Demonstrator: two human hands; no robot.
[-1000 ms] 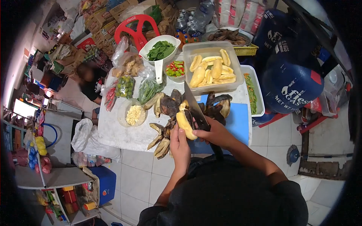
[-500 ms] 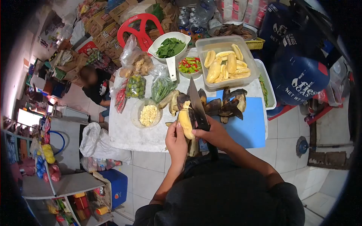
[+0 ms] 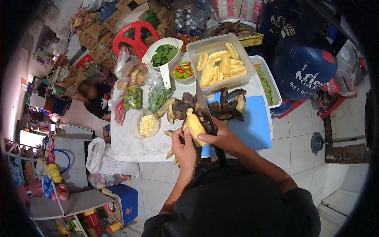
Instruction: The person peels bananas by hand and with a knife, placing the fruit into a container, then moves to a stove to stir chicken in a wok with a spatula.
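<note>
My left hand (image 3: 184, 148) is closed around the lower left side of a pale yellow, mostly peeled banana (image 3: 195, 128), thumb against its flesh. My right hand (image 3: 223, 138) grips the handle of a large kitchen knife (image 3: 203, 103), its blade pointing up and away beside the banana. The right thumb touches the banana's lower end. Dark banana peels (image 3: 181, 110) lie just beyond the hands, and more blackened peels (image 3: 235, 106) sit on a blue cutting board (image 3: 252, 132). A clear plastic tub (image 3: 189, 55) holds several peeled bananas (image 3: 226, 63).
On the white table (image 3: 124, 146) are a bowl of chopped garlic (image 3: 147, 125), bagged green vegetables (image 3: 158, 96), a white strainer (image 3: 166, 77) of leaves and a bowl of cut chillies (image 3: 182, 71). Blue gas cylinders (image 3: 304, 73) stand right; another person (image 3: 94, 98) is at left.
The camera view has shifted, moving the table leftward in frame. The banana has turned in my fingers, showing a broader pale side. The knife stays in my right hand.
</note>
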